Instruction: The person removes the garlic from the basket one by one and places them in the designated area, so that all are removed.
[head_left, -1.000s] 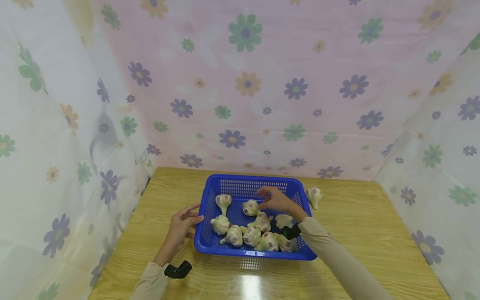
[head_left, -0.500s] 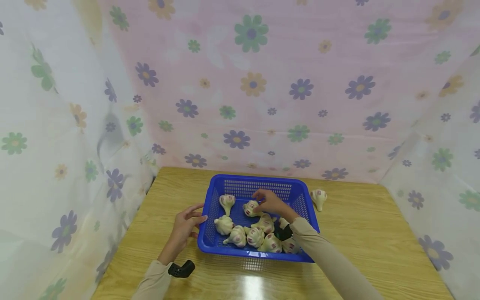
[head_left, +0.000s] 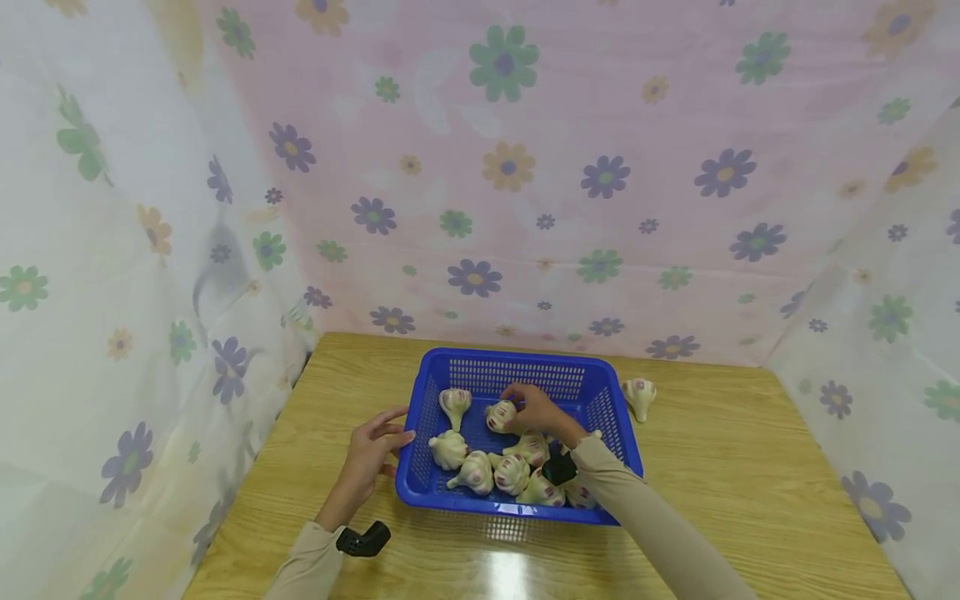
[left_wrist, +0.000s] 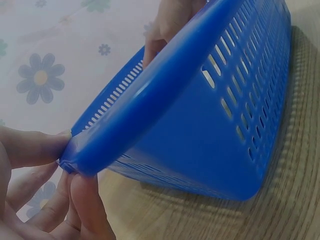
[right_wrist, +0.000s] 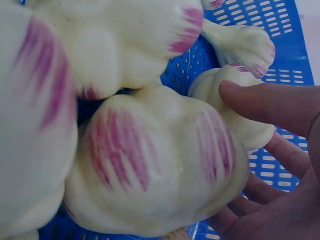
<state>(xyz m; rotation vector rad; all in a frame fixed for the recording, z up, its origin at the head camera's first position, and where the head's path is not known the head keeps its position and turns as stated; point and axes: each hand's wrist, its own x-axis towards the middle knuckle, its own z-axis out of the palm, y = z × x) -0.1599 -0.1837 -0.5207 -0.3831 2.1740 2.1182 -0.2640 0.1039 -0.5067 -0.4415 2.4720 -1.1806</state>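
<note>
A blue plastic basket (head_left: 510, 509) stands on the wooden table with several garlic bulbs (head_left: 512, 473) in it, cream with purplish streaks. At its left side my left hand (head_left: 370, 454) pinches the rim (left_wrist: 145, 95), thumb on one face and fingers on the other. My right hand (head_left: 538, 413) reaches inside, near the middle of the basket, and grips one garlic bulb (head_left: 500, 417). In the right wrist view the thumb (right_wrist: 270, 102) lies on that bulb and the fingers curve behind it. Other bulbs close to the camera hide part of it.
One more garlic bulb (head_left: 641, 396) lies on the table (head_left: 735, 450) just right of the basket. Flowered cloth (head_left: 555, 250) hangs behind and along both sides. Each wrist wears a black camera mount (head_left: 363, 540).
My right hand has moved slightly left and down onto the garlic bulb, and its fingers have closed round it. The left hand still holds the basket rim. The head view has shifted a little.
</note>
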